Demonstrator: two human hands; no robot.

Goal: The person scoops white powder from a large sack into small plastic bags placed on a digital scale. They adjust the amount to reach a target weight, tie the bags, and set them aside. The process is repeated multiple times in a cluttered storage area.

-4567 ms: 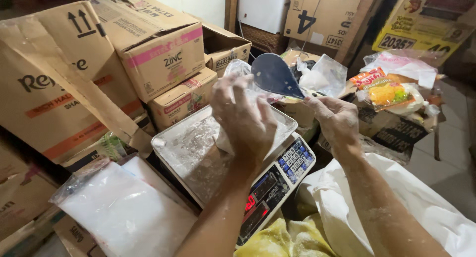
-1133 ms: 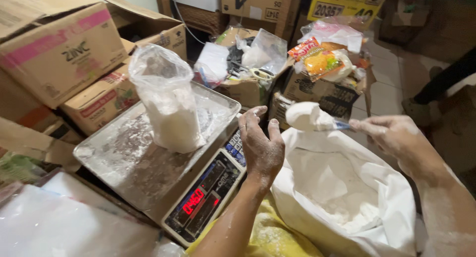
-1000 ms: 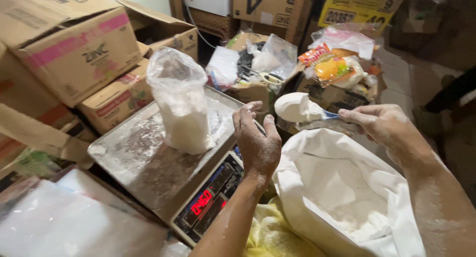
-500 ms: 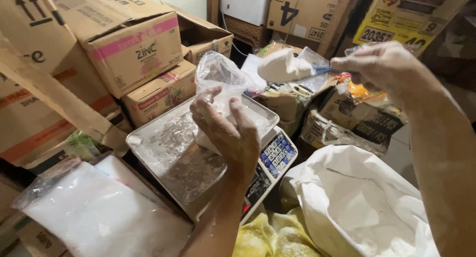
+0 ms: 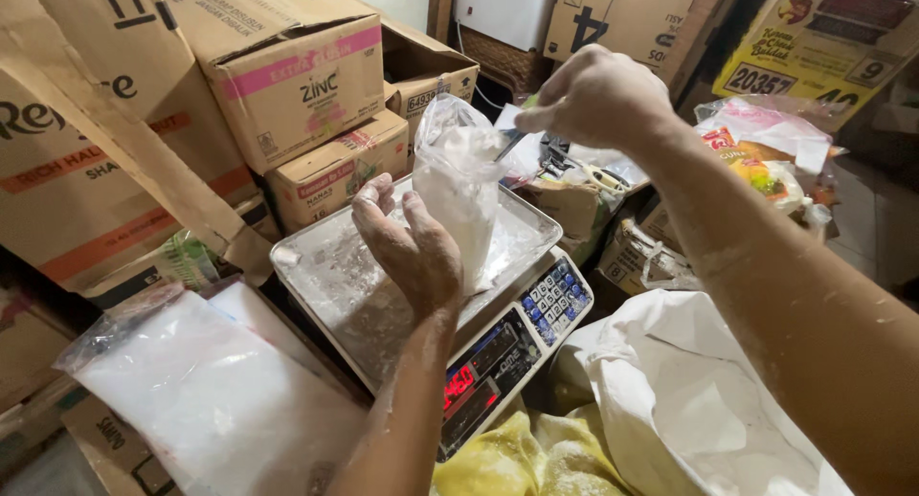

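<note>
Two flour-dusted hands work over a digital scale (image 5: 498, 348). On its metal weighing tray (image 5: 335, 276), toward the far right corner, stands a clear plastic bag (image 5: 458, 194) part-filled with white powder. The left hand (image 5: 407, 242) rests against the bag's near side, fingers (image 5: 369, 194) spread wide and loosely cupped, steadying it rather than gripping it. The right hand (image 5: 598, 99) hovers above the bag's open mouth, fingers closed on the thin handle of a scoop (image 5: 509, 148) whose head dips into the bag, hidden by the plastic. Just right of the scale sits an open white sack (image 5: 670, 400). A filled, flat bag of powder (image 5: 206, 400) lies near the tray's left edge. Cardboard boxes (image 5: 297, 84) are stacked behind.
</note>
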